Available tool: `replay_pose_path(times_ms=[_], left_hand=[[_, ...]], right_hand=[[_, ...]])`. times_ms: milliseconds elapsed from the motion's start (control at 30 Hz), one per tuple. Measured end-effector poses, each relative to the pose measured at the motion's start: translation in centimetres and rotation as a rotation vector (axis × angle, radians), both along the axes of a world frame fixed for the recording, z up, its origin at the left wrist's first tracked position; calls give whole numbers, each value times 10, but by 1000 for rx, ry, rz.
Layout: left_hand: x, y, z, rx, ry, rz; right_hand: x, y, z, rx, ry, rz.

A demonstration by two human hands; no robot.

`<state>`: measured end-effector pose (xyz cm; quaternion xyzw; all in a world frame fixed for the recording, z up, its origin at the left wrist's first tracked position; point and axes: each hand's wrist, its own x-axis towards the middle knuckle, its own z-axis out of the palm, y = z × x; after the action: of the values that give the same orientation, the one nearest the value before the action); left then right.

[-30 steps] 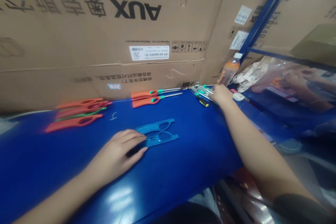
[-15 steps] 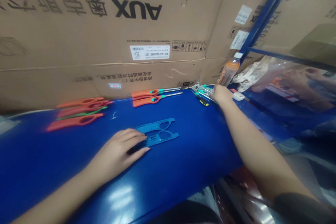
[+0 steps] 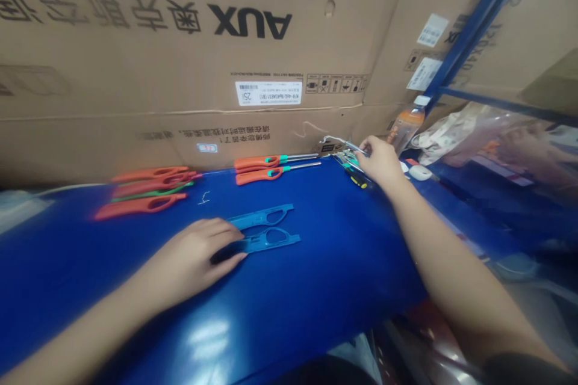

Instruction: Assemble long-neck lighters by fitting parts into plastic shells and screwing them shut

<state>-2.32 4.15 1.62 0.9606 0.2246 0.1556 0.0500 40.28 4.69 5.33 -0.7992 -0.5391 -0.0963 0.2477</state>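
My left hand (image 3: 194, 258) lies on the blue table (image 3: 316, 289) with its fingers over the near end of two blue plastic handle shells (image 3: 266, 228). My right hand (image 3: 379, 159) is stretched to the far right corner and pinches a thin metal tube part (image 3: 338, 141), lifted a little above a small heap of metal tubes with green ends (image 3: 350, 159). A black and yellow screwdriver (image 3: 359, 179) lies just beside that heap.
Two assembled orange lighters with metal tubes (image 3: 271, 168) lie at the back middle. Several orange handle shells (image 3: 149, 189) are stacked at the back left. Big cardboard boxes (image 3: 203, 42) wall the far side. A bottle (image 3: 406, 123), a white tape roll (image 3: 419, 172) and plastic bags stand right.
My right hand has closed on a metal tube part and raised it off the heap. My left hand stays on the blue shells. The view shifted slightly.
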Motion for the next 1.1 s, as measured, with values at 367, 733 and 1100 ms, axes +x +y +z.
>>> replay_pose_path(times_ms=[367,733,1100], left_hand=[[-18,6,25,-85,160,2],[-14,-1,28,-30,207,51],[0,-7,4,-106,-146,189]], right_hand=[[-82,-12,-30,-71,157,582],[-108,-37,-24,-211,-19,912],[-119,-46,-27,-206,-70,1065]])
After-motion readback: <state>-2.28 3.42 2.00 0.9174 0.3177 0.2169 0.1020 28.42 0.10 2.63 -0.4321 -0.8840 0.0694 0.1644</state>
